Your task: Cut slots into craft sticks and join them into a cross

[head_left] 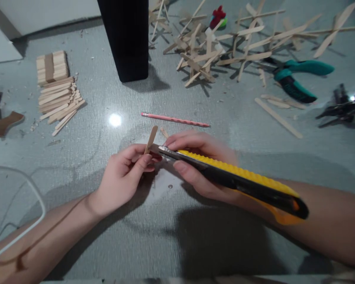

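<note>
Between the thumb and fingers of my left hand point(122, 175) is a wooden craft stick point(152, 138), held tilted with its rounded end up. My right hand point(202, 169) grips a yellow and black utility knife point(233, 173). The knife's blade is out and meets the stick just above my left thumb; how deep it bites cannot be seen. A small wood piece point(164, 133) shows by my right fingertips. Just beyond both hands lies a pink pencil point(176, 119). A small round metal bit point(170, 186) rests on the table below the knife tip.
Loose craft sticks point(60, 100) lie beside a banded bundle point(51, 68) at left. A black upright object point(127, 39) stands at the back. Glued stick pieces point(201, 55), teal-handled pliers point(296, 77) and a dark tool point(346, 108) occupy the right. A white cable point(37, 193) crosses my left forearm.
</note>
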Demonstrator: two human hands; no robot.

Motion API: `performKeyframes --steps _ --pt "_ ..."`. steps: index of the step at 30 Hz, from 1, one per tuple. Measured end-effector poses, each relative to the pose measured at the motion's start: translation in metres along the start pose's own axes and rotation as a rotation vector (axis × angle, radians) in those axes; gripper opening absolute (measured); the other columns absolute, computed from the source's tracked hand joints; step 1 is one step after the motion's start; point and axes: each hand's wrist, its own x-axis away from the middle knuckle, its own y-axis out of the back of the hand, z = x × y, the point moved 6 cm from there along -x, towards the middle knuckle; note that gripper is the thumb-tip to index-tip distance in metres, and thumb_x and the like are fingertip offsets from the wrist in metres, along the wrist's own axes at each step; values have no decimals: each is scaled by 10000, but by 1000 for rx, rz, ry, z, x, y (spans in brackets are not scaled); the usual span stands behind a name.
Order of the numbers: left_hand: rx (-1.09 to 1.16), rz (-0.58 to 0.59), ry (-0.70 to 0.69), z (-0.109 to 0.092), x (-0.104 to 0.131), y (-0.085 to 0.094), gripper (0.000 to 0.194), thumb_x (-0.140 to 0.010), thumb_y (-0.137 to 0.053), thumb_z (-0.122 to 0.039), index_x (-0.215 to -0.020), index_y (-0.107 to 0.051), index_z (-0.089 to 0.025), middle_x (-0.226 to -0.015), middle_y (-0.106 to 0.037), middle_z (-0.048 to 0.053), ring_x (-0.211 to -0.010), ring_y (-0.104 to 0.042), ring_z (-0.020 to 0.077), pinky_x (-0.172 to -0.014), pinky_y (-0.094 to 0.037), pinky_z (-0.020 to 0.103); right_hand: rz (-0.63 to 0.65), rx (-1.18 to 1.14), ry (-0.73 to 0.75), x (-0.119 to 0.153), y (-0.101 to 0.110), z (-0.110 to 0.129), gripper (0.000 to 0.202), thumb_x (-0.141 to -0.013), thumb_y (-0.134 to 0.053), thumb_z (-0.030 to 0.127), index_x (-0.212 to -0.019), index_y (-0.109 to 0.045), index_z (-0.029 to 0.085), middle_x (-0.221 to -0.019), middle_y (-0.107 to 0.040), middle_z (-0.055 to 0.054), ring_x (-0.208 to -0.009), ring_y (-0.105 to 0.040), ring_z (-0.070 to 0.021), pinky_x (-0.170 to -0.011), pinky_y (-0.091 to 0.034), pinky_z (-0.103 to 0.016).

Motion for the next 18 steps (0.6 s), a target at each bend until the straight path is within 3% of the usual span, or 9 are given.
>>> performKeyframes --steps 9,18 --pt "27 -18 7 0 0 -2 191 -1021 -744 -345 -1162 -746 -216 -1002 -847 43 -917 -833 173 -851 -705 268 -32 -4 -43 1 -2 -1 140 -984 -716 225 -1104 -686 289 -1063 -794 -41 -993 -787 -200 -899 -667 -356" --pt "-81 -56 -17 -4 0 2 151 -1017 -732 -315 -1137 -745 -224 -1012 -850 42 -898 -828 192 -819 -702 309 -34 49 -17 1 -1 -2 173 -976 -717 229 -1122 -682 315 -1078 -804 -35 -1022 -795 -229 -910 -683 -403"
